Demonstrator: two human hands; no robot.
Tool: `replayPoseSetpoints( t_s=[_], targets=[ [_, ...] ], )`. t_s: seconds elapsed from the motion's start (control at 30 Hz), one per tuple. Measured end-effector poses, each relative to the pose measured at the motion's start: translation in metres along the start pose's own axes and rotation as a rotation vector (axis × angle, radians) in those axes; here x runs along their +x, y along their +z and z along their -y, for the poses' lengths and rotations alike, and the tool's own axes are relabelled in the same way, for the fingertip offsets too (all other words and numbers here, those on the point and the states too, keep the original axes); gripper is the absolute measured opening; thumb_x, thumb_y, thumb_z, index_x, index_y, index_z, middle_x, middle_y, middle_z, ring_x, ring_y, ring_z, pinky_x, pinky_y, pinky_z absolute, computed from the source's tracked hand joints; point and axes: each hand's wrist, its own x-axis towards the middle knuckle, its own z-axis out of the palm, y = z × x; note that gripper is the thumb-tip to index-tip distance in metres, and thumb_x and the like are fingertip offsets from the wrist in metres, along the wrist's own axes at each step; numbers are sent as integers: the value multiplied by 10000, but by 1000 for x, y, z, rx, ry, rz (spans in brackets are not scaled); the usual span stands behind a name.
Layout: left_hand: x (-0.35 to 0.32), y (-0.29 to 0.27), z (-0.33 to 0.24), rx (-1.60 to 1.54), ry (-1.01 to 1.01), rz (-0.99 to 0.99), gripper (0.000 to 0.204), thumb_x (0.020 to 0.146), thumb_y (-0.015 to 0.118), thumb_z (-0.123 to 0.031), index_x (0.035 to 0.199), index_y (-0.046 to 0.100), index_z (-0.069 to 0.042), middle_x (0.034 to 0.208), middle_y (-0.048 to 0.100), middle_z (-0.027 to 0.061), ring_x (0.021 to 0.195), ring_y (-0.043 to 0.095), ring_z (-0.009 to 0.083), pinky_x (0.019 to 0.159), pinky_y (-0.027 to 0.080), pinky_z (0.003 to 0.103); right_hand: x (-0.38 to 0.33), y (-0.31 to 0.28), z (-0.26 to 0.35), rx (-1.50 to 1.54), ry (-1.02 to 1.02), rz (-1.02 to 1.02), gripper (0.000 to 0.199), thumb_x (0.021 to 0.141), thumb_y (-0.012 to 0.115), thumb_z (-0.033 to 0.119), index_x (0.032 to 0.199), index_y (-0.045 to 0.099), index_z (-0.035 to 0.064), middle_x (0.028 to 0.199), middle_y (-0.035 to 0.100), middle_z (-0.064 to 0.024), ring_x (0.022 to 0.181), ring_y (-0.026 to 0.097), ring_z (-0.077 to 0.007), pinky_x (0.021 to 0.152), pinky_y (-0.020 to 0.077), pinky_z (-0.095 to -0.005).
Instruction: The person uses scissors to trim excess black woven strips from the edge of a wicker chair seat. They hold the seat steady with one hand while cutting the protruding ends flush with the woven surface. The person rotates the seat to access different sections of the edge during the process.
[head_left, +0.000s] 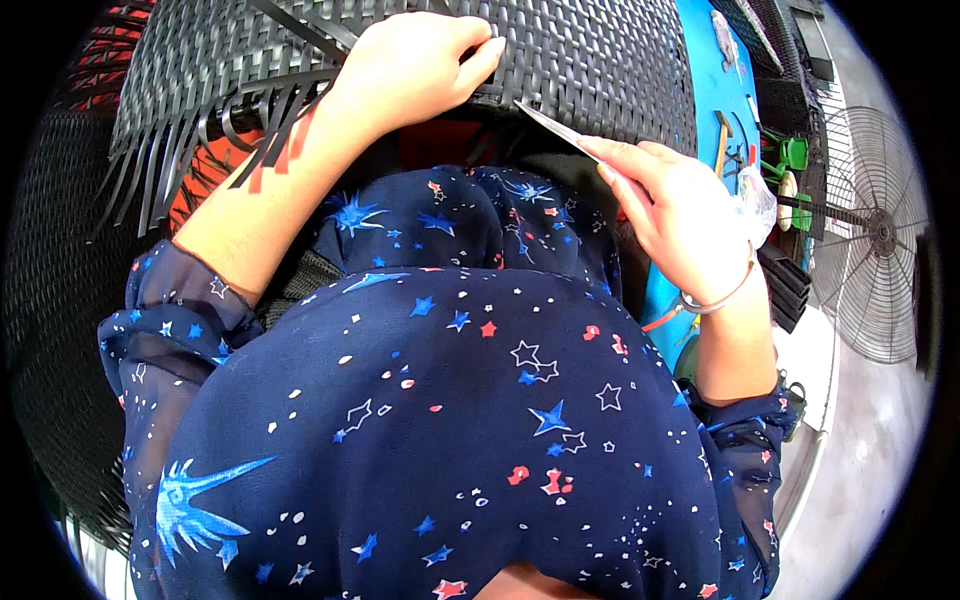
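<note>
A large piece of black wicker weave (590,70) made of flat strips fills the top of the head view. Several loose strip ends (180,165) hang from its left lower edge. My left hand (420,68) lies on the weave near that edge, thumb and fingers pinched together; what is between them is hidden. My right hand (680,210) is closed around a slim, pointed metal tool (550,123), its handle covered by my palm. The tool's tip points up and left, close to the weave's lower edge, right of my left hand.
On the right lies a blue surface (705,70) with a hammer-like tool (722,140), green items (793,153) and a clear plastic bag (757,205). Beyond stands a wire-caged fan (880,235). More dark wicker (60,330) rises at my left.
</note>
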Motion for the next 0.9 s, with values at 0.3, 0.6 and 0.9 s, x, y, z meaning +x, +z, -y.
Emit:
replayPoseSetpoints(
  t_s=[0.3,0.6,0.9],
  targets=[
    [0,2,-2,-21,12,-6,338,1001,597,-348,832,641,-58,722,646,193,727,649,418,657,505,516,-9,11,28,-48,177,-8,273,961,653,109,1226,717,100,806,629,-154,743,655,-364,671,524,-445],
    [9,5,-10,-5,-10,46,336,997,597,-342,860,664,-43,776,663,201,773,655,423,687,513,511,-20,12,12,-104,127,-38,306,944,663,140,1246,712,126,807,629,-133,751,661,-351,674,535,-432],
    [11,8,-10,-32,-41,69,313,995,602,-332,877,679,-53,791,678,194,785,664,419,694,525,499,-14,1,5,-172,45,-23,277,940,656,152,1207,728,141,799,622,-134,729,659,-353,651,532,-446]
  ],
)
